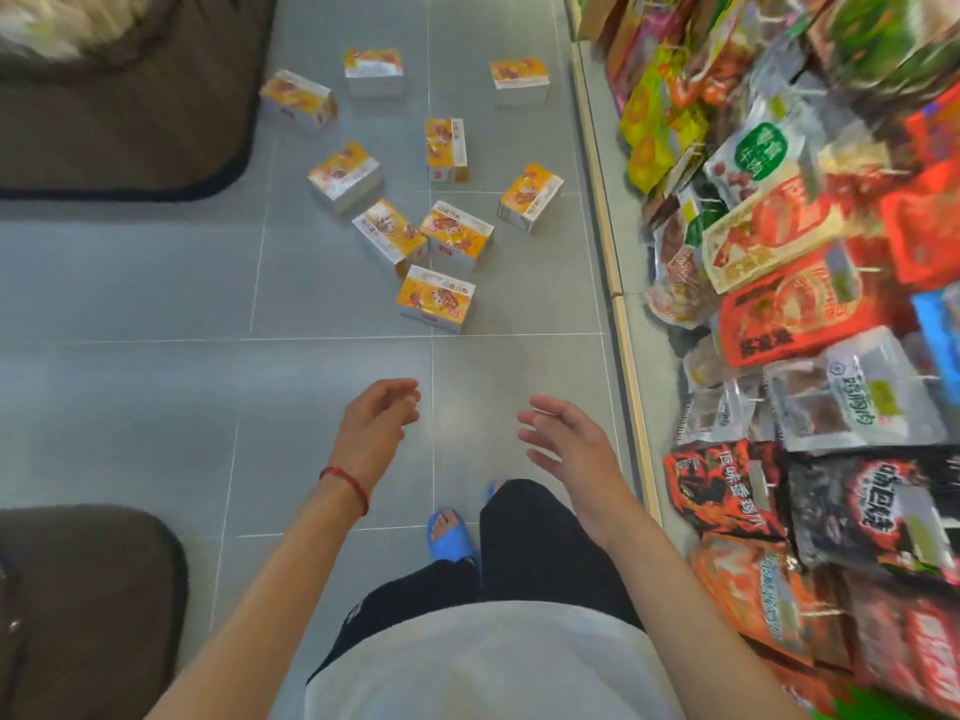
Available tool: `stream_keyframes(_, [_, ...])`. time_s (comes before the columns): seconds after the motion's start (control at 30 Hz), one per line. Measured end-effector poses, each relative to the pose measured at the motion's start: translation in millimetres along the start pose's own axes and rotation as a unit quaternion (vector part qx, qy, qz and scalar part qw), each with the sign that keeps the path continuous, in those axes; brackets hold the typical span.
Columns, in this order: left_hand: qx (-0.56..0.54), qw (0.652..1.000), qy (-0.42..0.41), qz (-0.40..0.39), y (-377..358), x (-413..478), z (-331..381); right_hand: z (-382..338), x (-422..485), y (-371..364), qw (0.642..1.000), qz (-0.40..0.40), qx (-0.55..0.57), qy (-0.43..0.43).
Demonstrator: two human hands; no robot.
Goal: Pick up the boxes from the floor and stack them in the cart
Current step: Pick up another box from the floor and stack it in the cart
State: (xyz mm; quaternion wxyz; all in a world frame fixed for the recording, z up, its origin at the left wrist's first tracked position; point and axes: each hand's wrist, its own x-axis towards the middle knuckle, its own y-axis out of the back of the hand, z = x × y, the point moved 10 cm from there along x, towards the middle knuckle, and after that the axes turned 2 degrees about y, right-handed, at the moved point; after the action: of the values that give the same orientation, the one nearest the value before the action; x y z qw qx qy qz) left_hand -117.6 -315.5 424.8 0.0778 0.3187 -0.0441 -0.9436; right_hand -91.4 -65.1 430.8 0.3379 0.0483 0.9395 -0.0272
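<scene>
We stand on grey floor tiles (156,283) in a shop aisle, our left hand (374,423) and right hand (566,444) both empty, fingers loosely spread, held apart above the floor. Nine orange-and-white boxes (435,298) lie scattered on the tiles farther ahead, the nearest well beyond our fingertips. Packaged snacks (800,314) crowd the shelf on the right.
</scene>
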Motion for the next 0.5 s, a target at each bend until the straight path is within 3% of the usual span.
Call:
stream_keyframes(0.2, [0.030,0.999,0.030,0.017,10.1,120.6,46.5,-55.5,111.2,-33.2,0.999,0.016,0.025,-0.034])
stream_keyframes(0.5, [0.051,0.996,0.068,0.023,9.3,275.2,130.1,-132.8,277.1,-91.7,0.996,0.007,-0.058,-0.061])
